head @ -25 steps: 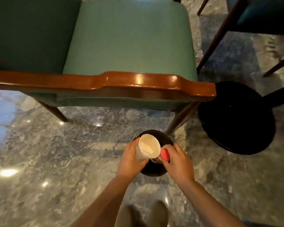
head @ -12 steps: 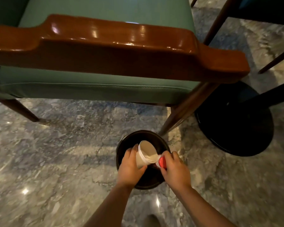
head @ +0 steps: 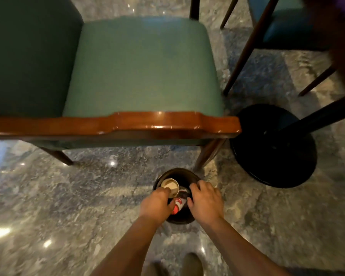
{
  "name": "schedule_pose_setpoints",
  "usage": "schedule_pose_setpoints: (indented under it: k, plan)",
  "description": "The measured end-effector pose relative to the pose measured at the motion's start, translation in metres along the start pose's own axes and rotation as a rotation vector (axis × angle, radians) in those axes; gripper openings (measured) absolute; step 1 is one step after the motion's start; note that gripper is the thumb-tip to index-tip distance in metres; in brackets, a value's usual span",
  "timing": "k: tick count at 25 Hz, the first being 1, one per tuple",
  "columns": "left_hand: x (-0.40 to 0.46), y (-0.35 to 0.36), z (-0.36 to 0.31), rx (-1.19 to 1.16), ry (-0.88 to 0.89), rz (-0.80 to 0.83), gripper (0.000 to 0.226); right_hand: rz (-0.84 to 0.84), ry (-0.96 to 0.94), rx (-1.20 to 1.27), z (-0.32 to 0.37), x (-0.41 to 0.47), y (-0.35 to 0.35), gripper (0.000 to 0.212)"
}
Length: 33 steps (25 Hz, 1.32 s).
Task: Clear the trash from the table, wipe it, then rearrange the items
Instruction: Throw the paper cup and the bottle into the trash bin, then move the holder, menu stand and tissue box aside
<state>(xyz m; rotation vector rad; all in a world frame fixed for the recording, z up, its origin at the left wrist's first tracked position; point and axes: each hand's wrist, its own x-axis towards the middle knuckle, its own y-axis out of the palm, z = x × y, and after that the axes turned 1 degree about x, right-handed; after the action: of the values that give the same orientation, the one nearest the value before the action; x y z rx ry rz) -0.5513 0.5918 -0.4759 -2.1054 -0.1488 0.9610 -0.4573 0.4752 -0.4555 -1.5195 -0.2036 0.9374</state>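
Note:
A small black trash bin (head: 187,173) stands on the marble floor just in front of me. A white paper cup (head: 170,186) sits inside it at the upper left, mouth up. My left hand (head: 154,205) is curled over the bin's left side, fingertips pinching the cup's near rim. A red-and-white can (head: 177,205) lies loose in the bin between my hands. My right hand (head: 204,202) hovers over the bin's right side with its fingers spread and nothing in them.
A green cushioned chair (head: 143,64) with a glossy wooden armrest (head: 127,124) stands right behind the bin, one leg (head: 207,154) beside it. A black round table base (head: 273,148) sits to the right. Another chair (head: 283,20) is at the top right. My shoes (head: 191,263) are below.
Both hands have gone lower into the bin. My right hand has let go of the red can, which now lies in the bin. The cup now rests inside the bin.

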Motion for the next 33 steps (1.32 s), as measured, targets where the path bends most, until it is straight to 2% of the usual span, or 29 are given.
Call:
schedule_pose_setpoints:
  k: [2,5,9,14,18,22,33]
  plan:
    - [-0.036,-0.061,-0.021,0.160,0.024,0.032,0.032,0.012,-0.012,-0.003,0.018,-0.026,-0.063,0.037]
    - [-0.102,-0.147,-0.056,0.277,0.051,0.018,0.031,-0.032,-0.040,0.008,0.045,-0.076,-0.160,0.035]
    - [-0.199,-0.243,-0.109,0.383,0.158,-0.130,0.031,-0.188,-0.086,-0.002,0.069,-0.149,-0.279,0.031]
    - [-0.284,-0.314,-0.175,0.418,0.298,-0.353,0.032,-0.333,-0.069,-0.027,0.065,-0.221,-0.382,0.027]
    - [-0.312,-0.337,-0.212,0.417,0.375,-0.459,0.035,-0.446,0.020,-0.050,0.038,-0.258,-0.420,0.026]
    - [-0.315,-0.337,-0.247,0.412,0.475,-0.492,0.037,-0.512,0.138,-0.027,0.004,-0.282,-0.435,0.027]
    - [-0.313,-0.290,-0.357,0.439,0.696,-0.517,0.031,-0.561,0.271,0.053,-0.114,-0.310,-0.435,0.030]
